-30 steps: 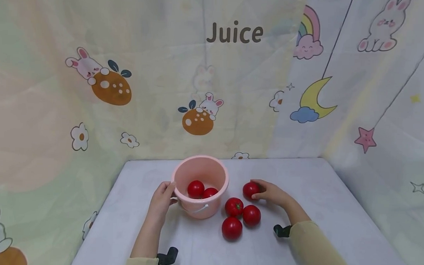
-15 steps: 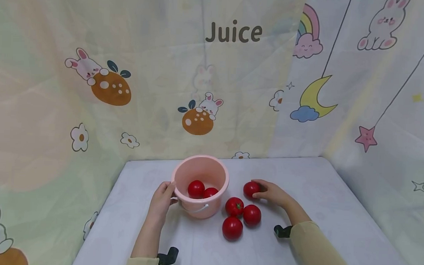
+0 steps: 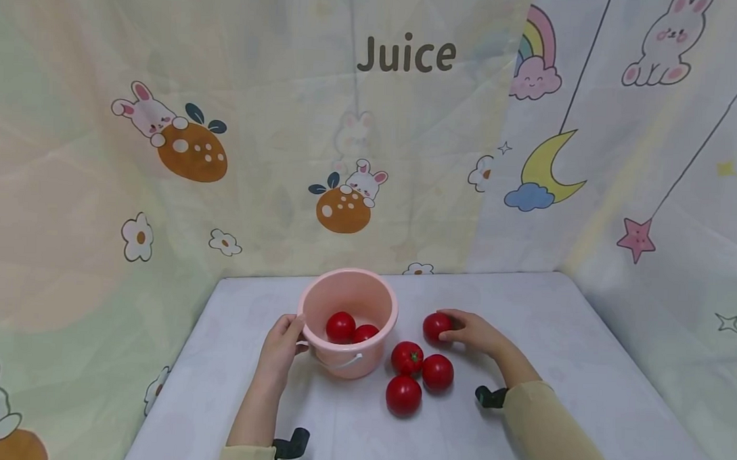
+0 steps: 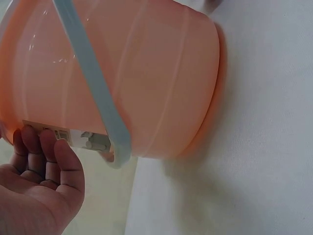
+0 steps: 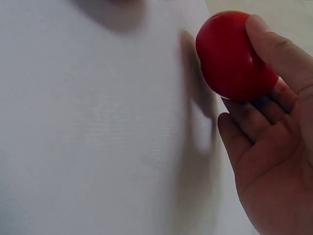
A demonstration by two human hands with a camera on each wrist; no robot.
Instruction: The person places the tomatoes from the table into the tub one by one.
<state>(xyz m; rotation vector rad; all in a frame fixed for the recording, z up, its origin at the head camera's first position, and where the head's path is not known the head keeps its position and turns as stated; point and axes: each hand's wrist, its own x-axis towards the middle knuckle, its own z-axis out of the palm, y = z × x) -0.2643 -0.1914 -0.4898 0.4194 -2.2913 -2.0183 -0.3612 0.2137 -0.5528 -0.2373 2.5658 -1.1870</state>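
Note:
A pink bucket (image 3: 351, 368) with a pale handle (image 4: 93, 83) stands on the white table (image 3: 554, 331); two red tomatoes (image 3: 341, 326) lie inside it. My left hand (image 3: 285, 335) rests against the bucket's left wall (image 4: 161, 78), its fingertips (image 4: 34, 142) touching near a label. My right hand (image 3: 456, 331) grips one red tomato (image 3: 435, 325) to the right of the bucket, low at the tabletop. In the right wrist view the thumb and fingers curl round this tomato (image 5: 230, 54). Three more tomatoes (image 3: 407, 358) cluster on the table between the hands.
Printed cloth walls with rabbits, a moon and the word "Juice" close in the table at the back (image 3: 405, 55) and the right (image 3: 680, 200). Bare tabletop stretches to the right of the right forearm and in front of the bucket.

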